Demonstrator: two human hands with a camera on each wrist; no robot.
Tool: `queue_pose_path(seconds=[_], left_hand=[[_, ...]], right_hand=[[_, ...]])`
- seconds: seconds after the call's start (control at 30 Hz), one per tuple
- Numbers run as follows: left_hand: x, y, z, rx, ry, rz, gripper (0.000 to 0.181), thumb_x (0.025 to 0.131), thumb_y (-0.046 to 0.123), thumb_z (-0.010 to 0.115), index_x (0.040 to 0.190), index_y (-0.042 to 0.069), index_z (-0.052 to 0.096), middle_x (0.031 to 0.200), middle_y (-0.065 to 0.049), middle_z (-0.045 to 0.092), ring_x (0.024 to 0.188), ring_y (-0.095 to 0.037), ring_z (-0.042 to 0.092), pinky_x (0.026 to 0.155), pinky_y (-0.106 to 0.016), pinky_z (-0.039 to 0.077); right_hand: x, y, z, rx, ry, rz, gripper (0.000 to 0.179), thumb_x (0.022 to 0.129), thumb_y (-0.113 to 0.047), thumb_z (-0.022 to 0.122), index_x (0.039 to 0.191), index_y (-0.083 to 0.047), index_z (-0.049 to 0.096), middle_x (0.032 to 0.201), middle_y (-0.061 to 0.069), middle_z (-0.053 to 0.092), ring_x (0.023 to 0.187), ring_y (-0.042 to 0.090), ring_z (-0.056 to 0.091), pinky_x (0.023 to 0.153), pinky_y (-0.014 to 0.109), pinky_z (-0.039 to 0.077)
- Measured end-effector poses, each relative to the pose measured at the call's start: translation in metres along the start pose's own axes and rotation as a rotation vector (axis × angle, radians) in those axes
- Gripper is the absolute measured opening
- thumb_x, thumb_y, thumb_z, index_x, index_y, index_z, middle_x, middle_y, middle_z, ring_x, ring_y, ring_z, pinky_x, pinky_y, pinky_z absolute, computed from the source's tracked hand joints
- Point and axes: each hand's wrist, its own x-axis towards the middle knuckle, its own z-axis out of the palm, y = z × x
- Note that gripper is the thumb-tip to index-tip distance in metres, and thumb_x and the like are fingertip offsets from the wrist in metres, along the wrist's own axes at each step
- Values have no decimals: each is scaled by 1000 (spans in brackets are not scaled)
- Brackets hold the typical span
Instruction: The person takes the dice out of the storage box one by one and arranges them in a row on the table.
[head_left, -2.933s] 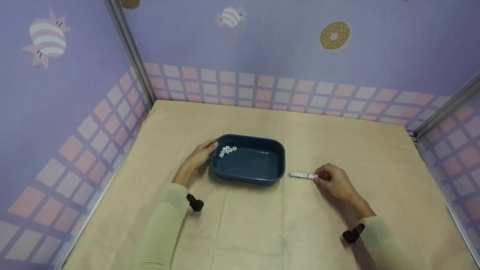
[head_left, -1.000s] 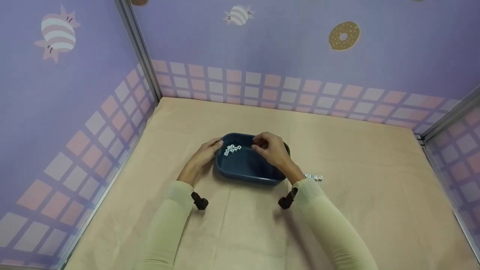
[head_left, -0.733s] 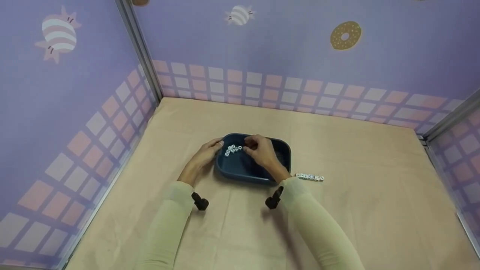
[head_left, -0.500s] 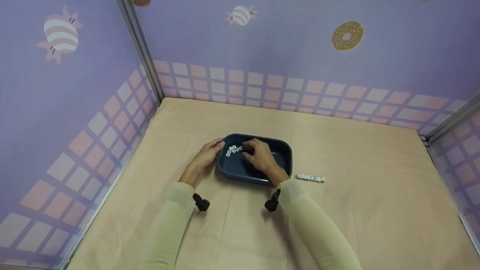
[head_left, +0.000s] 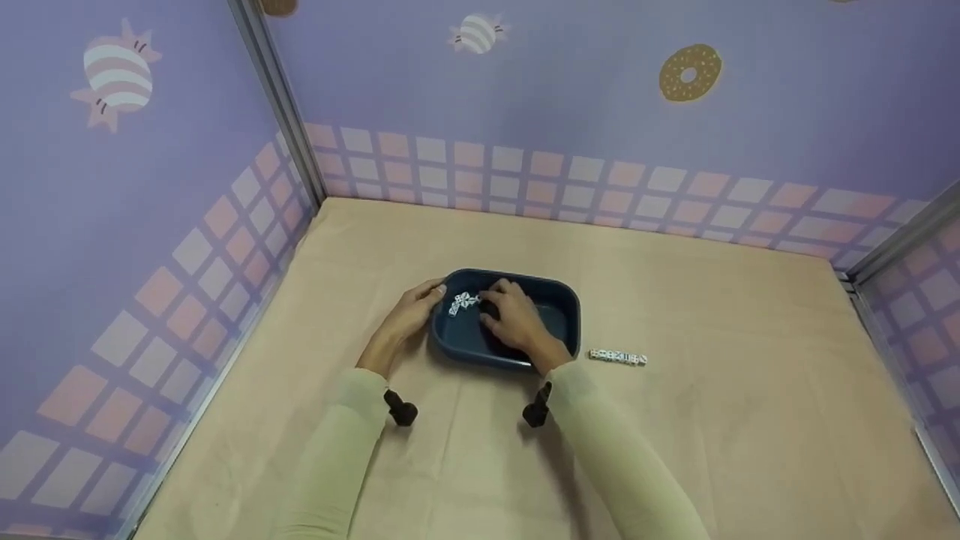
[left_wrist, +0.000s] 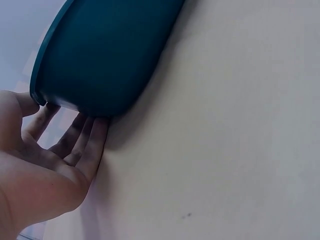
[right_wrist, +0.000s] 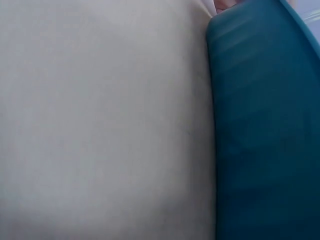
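A dark blue rectangular bin (head_left: 491, 358) stands on the table. My left hand (head_left: 409, 311) grips its left end; in the left wrist view the thumb is at the rim and the fingers (left_wrist: 95, 145) lie against the outer wall. Several white dice (head_left: 462, 301) lie clustered in the bin's left part. My right hand (head_left: 514, 319) reaches into the bin just right of that cluster, with thumb and forefinger apart and fingertips close to the nearest die. Its palm side is hidden. The right wrist view shows the bin's outer wall (right_wrist: 265, 125) but not the fingers.
To the right of the bin, a straight row of several white dice (head_left: 618, 358) lies on the cloth-covered table (head_left: 720, 360). Patterned panels (head_left: 570, 90) enclose the table at the back and both sides.
My right hand has left the right end of the dice row, come over the bin, and moved left and down to the dice cluster, its thumb and forefinger spreading. The left hand stays on the bin.
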Motion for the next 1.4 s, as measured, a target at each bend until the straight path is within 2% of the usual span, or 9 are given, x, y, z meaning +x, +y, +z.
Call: queue_pose_path(seconds=[0.2, 0.3, 0.5, 0.7, 0.9, 1.1, 1.27, 1.4], left_hand=[[1, -1, 0, -21, 7, 5, 49, 115, 29, 49, 157, 5, 50, 161, -17, 48, 153, -32, 38, 127, -46, 27], [1, -1, 0, -40, 3, -5, 50, 115, 29, 48, 158, 4, 49, 162, -18, 46, 153, -33, 38, 127, -47, 28], [3, -3, 4, -36, 6, -4, 52, 115, 33, 48, 158, 4, 49, 161, -18, 48, 152, -33, 40, 126, -48, 29], [0, -8, 5, -31, -2, -4, 51, 114, 35, 50, 157, 7, 51, 161, -15, 49, 155, -32, 36, 128, -48, 25], [1, -5, 3, -30, 9, 2, 50, 114, 34, 51, 156, 7, 52, 160, -14, 50, 154, -31, 37, 128, -47, 25], [1, -4, 4, -29, -22, -10, 52, 115, 33, 48, 159, 6, 48, 162, -16, 47, 152, -32, 40, 126, -47, 29], [2, -1, 3, -17, -26, 4, 53, 115, 33, 47, 160, 5, 46, 162, -17, 47, 151, -33, 42, 125, -48, 32], [-1, -5, 1, 9, -23, -1, 53, 116, 34, 46, 161, 5, 44, 163, -17, 46, 153, -32, 39, 126, -48, 30]], right_hand=[[-1, -1, -3, 32, 43, -28, 17, 97, -11, 79, 111, -5, 72, 112, 10, 64, 108, 30, 59, 96, 48, 52], [0, 0, -4, 72, 10, -9, 12, 97, -9, 78, 105, -4, 70, 106, 10, 65, 103, 29, 60, 93, 46, 53], [2, 2, -5, 129, -51, 55, 12, 98, -10, 78, 105, -3, 71, 103, 10, 63, 99, 28, 61, 91, 45, 53], [-1, 4, -1, 132, -69, 56, 11, 98, -12, 78, 99, -5, 69, 98, 6, 58, 94, 25, 56, 86, 43, 50], [0, 4, -1, 140, -58, 49, 11, 99, -13, 77, 100, -6, 69, 99, 6, 58, 97, 26, 55, 88, 44, 50], [-1, 3, -1, 126, -54, 52, 11, 98, -12, 77, 99, -5, 69, 99, 7, 59, 98, 27, 56, 89, 45, 50], [0, 2, -3, 138, -36, 63, 10, 98, -11, 77, 101, -4, 70, 100, 7, 59, 97, 26, 56, 88, 44, 50], [-1, 0, 0, 148, -59, 80, 10, 99, -11, 77, 103, -4, 70, 101, 7, 59, 98, 25, 56, 88, 42, 50]])
